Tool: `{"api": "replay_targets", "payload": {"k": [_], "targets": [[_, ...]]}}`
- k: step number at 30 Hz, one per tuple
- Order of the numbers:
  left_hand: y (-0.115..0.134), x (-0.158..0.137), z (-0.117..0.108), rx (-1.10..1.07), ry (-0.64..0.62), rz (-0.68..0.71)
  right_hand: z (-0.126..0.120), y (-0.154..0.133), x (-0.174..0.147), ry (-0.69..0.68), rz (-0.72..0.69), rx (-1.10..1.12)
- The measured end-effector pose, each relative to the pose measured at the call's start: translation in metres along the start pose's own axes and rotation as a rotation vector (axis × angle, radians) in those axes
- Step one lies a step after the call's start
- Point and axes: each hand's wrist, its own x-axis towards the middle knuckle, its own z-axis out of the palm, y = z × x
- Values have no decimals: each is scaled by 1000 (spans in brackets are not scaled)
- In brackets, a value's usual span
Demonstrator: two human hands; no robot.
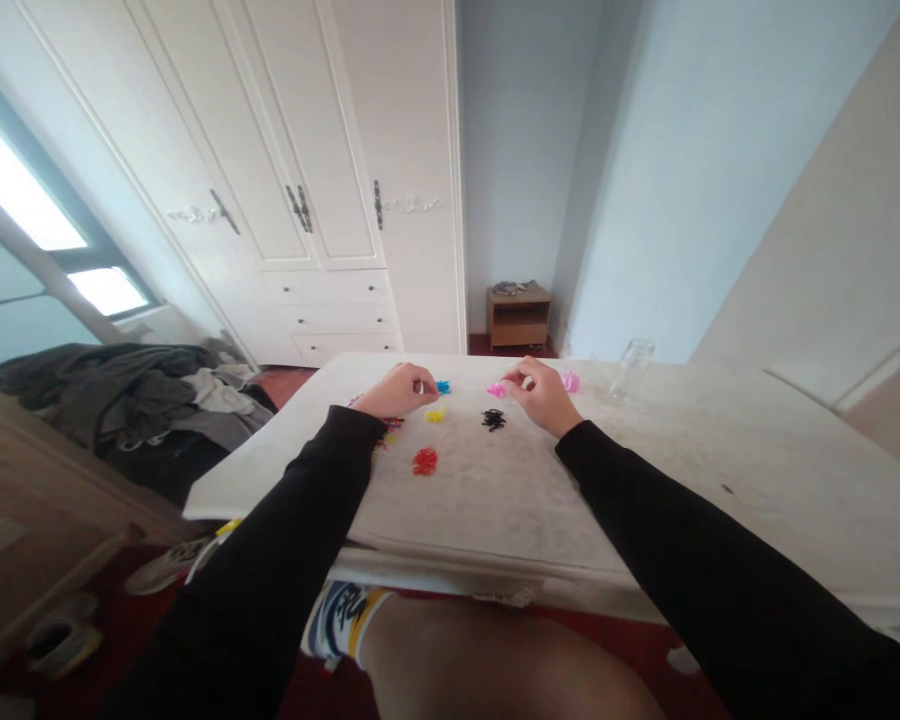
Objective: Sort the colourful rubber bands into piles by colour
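Observation:
Small piles of what look like rubber bands, sorted by colour, lie on the white table. My left hand (399, 390) is closed in a pinch beside the blue bands (443, 387); whatever is between its fingertips is too small to see. My right hand (541, 394) pinches at the edge of the pink bands (496, 390), its fingertips touching them. Yellow bands (435, 415), black bands (493, 420) and red bands (424, 461) sit nearer to me. A mixed-colour heap (391, 430) is partly hidden behind my left wrist.
Behind my right hand lies another pink item (571, 382), and a clear glass jar (631, 370) stands to its right. The table (480, 520) has its front edge close to my legs. Clothes (135, 400) are heaped at the left, with a white wardrobe (345, 140) beyond.

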Motion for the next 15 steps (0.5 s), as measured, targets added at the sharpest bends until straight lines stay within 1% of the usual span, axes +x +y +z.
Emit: {"api": "replay_targets", "payload": {"k": [4, 7, 12, 15], "targets": [[-2, -3, 2, 59, -80, 6, 1, -2, -2, -40, -5, 21], [-5, -2, 3, 62, -89, 2, -2, -1, -3, -55, 17, 13], [-7, -3, 0, 27, -10, -2, -8, 2, -5, -48, 43, -21], [-4, -6, -3, -5, 91, -6, -11, 5, -7, -30, 81, -64]]}}
